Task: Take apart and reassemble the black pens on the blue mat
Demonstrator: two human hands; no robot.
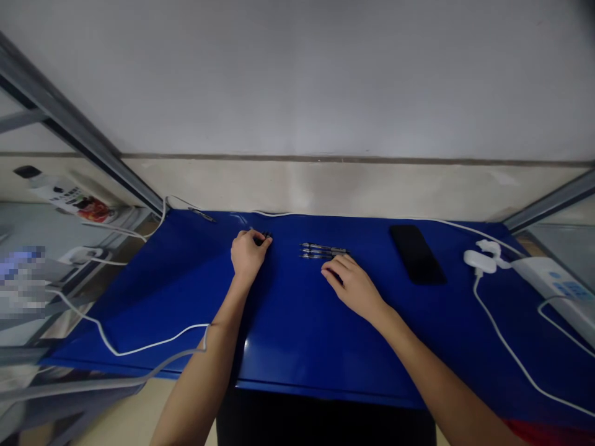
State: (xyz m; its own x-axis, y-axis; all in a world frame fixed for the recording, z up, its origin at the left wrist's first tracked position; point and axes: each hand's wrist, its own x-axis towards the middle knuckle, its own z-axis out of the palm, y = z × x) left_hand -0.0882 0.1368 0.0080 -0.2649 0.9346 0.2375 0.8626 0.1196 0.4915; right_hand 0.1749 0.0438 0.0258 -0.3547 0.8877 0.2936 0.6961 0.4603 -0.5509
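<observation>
My left hand (248,257) is at the left-centre of the blue tabletop, thumb and fingers closed around dark pens (266,235). Only their tips show, so I cannot tell how many there are. To the right, a few clear-barrelled black pens (315,250) lie side by side, pointing left and right. Beside their right ends rests my right hand (352,282), its fingers curled over and partly hiding those ends. Its thumb and fingertips come together just below the row; whatever lies between them is hidden.
A single pen (201,214) lies at the back left. To the right are a black phone (417,254), a white earbud case (480,261) on a cable, and a white power strip (558,288). A white cable (139,350) crosses the left side. A bottle (69,195) stands beyond the frame post.
</observation>
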